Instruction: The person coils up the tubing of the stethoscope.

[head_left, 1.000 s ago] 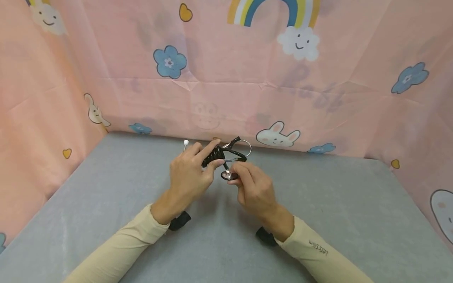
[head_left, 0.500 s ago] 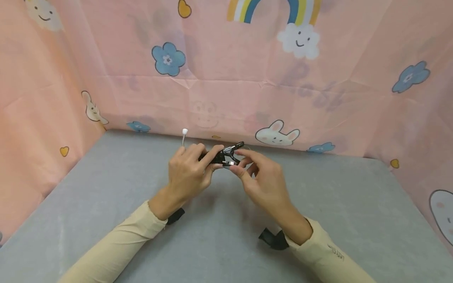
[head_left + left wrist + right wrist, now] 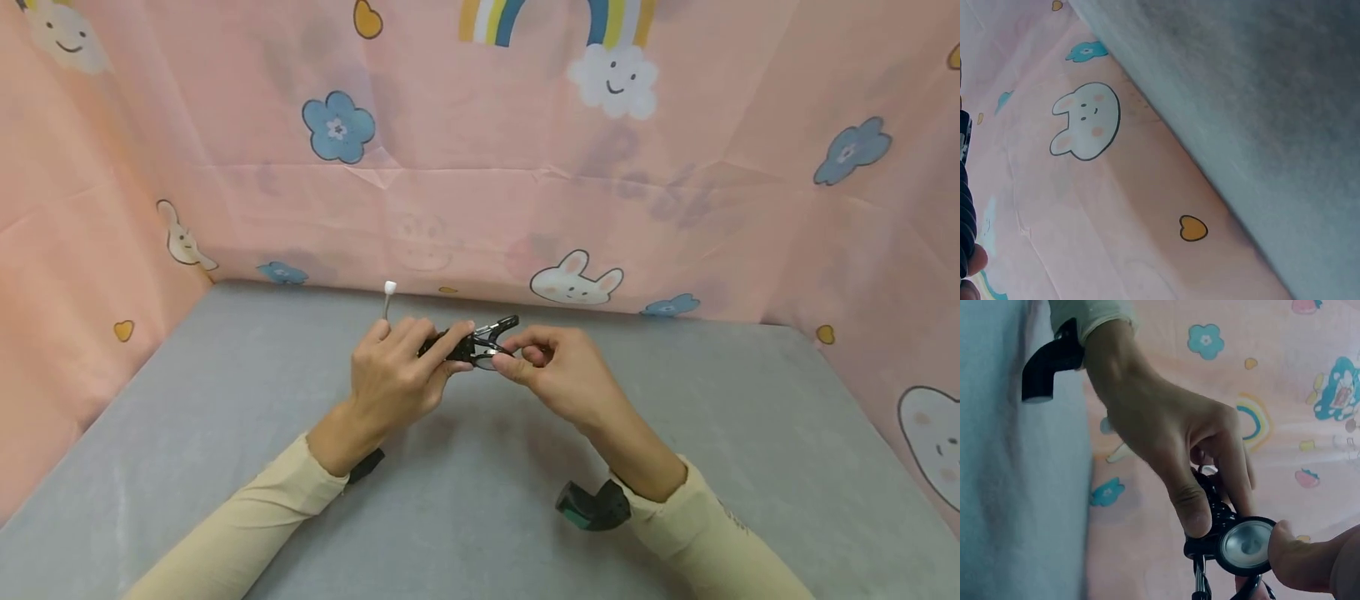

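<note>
Bimanual hold; forearms (image 3: 240, 521) are slanting inward.
Left hand (image 3: 393, 362) is gripping, its back facing the head camera; right hand (image 3: 566, 371) is pinching between thumb (image 3: 514, 369) and index finger (image 3: 534, 336), fingertips nearing the left's.

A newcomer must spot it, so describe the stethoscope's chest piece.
Above the grey table, look between the left hand and the right hand, where a black stethoscope is held. Its chest piece, by the right thumb, is the round disc whose silver face and black rim set it apart from the black tubing.
</note>
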Available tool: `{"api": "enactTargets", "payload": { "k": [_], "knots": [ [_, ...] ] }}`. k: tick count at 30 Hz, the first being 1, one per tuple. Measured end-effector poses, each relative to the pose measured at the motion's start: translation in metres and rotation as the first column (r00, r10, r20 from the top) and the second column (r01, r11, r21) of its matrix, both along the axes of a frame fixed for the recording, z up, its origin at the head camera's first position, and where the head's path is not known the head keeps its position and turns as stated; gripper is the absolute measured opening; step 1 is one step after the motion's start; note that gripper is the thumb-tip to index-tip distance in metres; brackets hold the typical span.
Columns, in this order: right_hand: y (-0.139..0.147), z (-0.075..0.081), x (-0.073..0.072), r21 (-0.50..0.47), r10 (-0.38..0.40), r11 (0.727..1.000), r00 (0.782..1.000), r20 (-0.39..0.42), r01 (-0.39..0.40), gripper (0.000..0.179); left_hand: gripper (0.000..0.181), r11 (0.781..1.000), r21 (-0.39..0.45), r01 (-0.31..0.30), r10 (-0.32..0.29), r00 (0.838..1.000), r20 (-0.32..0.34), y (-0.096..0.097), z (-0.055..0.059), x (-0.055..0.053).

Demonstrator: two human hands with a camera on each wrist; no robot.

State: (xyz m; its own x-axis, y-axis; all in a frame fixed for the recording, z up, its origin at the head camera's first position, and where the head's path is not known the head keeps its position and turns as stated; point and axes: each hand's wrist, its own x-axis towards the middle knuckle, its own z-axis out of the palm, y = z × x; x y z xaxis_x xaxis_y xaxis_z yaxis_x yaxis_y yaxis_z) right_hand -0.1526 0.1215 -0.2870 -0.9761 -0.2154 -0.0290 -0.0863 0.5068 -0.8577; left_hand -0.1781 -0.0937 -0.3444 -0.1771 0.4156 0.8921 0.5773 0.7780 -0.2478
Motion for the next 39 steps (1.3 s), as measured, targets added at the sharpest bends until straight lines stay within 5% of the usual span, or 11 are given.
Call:
{"api": "enactTargets", "payload": {
  "k": [8,17,24,33,39],
  "knots": [
    [0.001,-0.003,-0.003,-0.088,-0.013,0.996,0.999,0.042,0.017,0.019,0.036,1.000,-0.024,-0.018,0.017,1.000,-0.024,0.001,-0.001,0.002],
    [0.001,-0.013,-0.009,-0.131,-0.079,0.988,0.995,0.065,0.087,0.019,0.052,0.998,-0.058,-0.029,0.032,0.998,0.057,0.001,-0.006,0.002],
    [-0.003,-0.019,-0.013,-0.107,-0.116,0.986,0.988,0.100,0.126,0.016,0.029,0.996,-0.045,-0.074,0.075,0.997,0.014,0.003,-0.006,0.005],
    [-0.003,-0.023,-0.015,-0.088,-0.075,0.993,0.993,0.092,0.083,0.015,0.037,0.997,-0.040,-0.063,0.063,0.998,0.012,0.004,-0.002,0.009],
    [0.003,-0.022,-0.016,0.072,0.027,0.997,0.999,0.017,-0.029,0.019,0.049,0.998,-0.046,-0.030,0.033,0.998,0.061,0.001,-0.003,0.006]
  ]
}}
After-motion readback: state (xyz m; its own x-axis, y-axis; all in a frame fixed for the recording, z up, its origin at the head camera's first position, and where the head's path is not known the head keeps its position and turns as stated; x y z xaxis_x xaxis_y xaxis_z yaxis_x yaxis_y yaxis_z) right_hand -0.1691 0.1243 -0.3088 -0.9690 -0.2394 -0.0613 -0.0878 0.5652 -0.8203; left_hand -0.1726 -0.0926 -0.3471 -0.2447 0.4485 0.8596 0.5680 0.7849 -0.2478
